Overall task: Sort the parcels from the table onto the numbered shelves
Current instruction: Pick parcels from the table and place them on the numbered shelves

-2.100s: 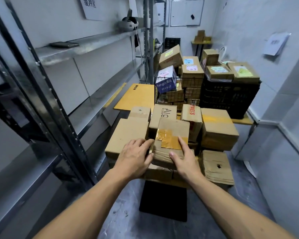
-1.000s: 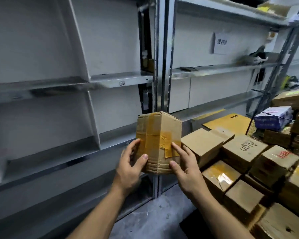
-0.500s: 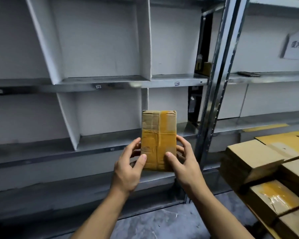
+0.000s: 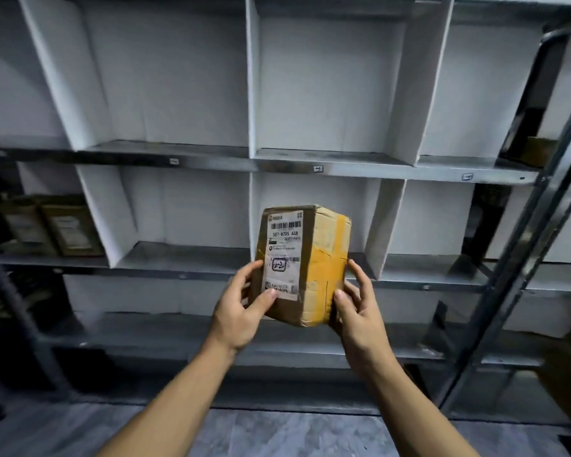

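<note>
A parcel [image 4: 302, 265] sits mid-view, held between the left hand [image 4: 241, 308] at its 8 o'clock and the right hand [image 4: 356, 311] at its 4 o'clock. Behind it stand shelves [image 4: 310, 161], split into bays by dividers [image 4: 252, 77]. At 9 o'clock two boxes [image 4: 56, 225] stand side by side on a shelf (level with the parcel). At 3 o'clock a post [image 4: 524, 258] stands before the shelves.
</note>
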